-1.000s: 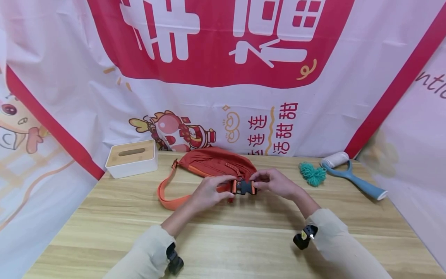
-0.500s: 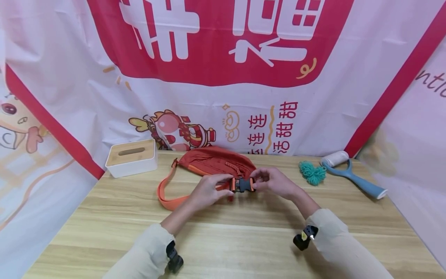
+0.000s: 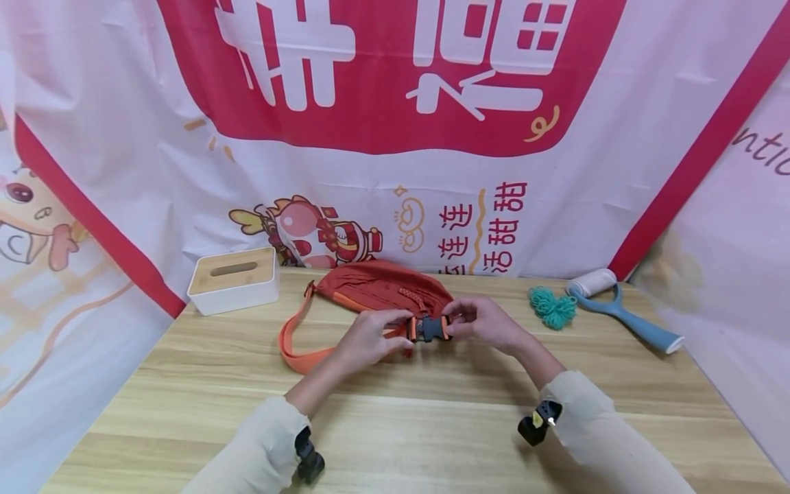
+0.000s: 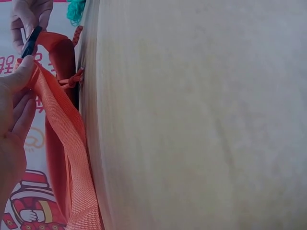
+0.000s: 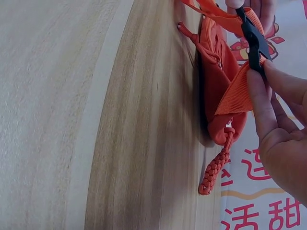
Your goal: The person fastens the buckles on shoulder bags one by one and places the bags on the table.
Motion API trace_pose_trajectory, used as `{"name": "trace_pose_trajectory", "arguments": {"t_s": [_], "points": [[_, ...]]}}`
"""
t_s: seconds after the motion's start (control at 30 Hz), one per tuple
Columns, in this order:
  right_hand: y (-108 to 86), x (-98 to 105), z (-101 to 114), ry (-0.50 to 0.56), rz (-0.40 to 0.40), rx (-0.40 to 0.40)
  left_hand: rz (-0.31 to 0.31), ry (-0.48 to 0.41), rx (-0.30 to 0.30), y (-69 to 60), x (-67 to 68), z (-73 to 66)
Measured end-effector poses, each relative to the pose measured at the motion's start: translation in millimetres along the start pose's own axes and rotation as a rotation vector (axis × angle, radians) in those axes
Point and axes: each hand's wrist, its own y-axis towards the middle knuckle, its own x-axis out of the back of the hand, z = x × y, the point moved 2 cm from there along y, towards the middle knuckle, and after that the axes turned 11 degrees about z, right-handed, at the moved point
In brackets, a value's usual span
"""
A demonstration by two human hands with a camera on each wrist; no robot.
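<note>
A red waist bag [image 3: 376,281] lies at the back of the table, its orange strap [image 3: 290,341] looping out to the left. Just in front of it, the strap's dark plastic buckle [image 3: 433,328] is held up between both hands. My left hand [image 3: 368,337] pinches the buckle's left end between thumb and fingers. At the right end, my right hand [image 3: 484,324] grips the buckle the same way. In the right wrist view the buckle's halves [image 5: 254,40] are together; whether they are fully clicked in cannot be told. A braided zip pull [image 5: 216,168] hangs from the bag.
A white tissue box [image 3: 233,281] with a wooden lid stands at the back left. To the right lie a teal yarn bundle [image 3: 553,308] and a blue-handled lint roller [image 3: 629,312]. A printed cloth [image 3: 370,165] hangs right behind the table.
Both hands keep their hold on the buckle. It has shifted very slightly to the left, with the right hand's fingers adjusting a little. The bag and the other things stay put.
</note>
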Motion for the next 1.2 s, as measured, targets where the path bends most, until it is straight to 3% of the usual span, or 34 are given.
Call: {"name": "trace_pose_trajectory", "arguments": {"t_s": [0.3, 0.53, 1.0, 1.2], "points": [[1.1, -0.6, 2.9, -0.026, -0.01, -0.019, -0.003, 0.017, -0.001, 0.4, -0.5, -0.6], [4.7, -4.8, 3.8, -0.022, 0.013, 0.024, 0.004, 0.0, 0.01, 1.8, -1.6, -1.1], [5.4, -5.3, -0.5, -0.045, 0.02, 0.044, 0.075, -0.109, 0.02, 5.8, 1.0, -1.9], [4.2, -3.6, -0.4, -0.076, 0.005, 0.017, 0.072, -0.132, 0.023, 5.6, 0.5, -1.4]]}}
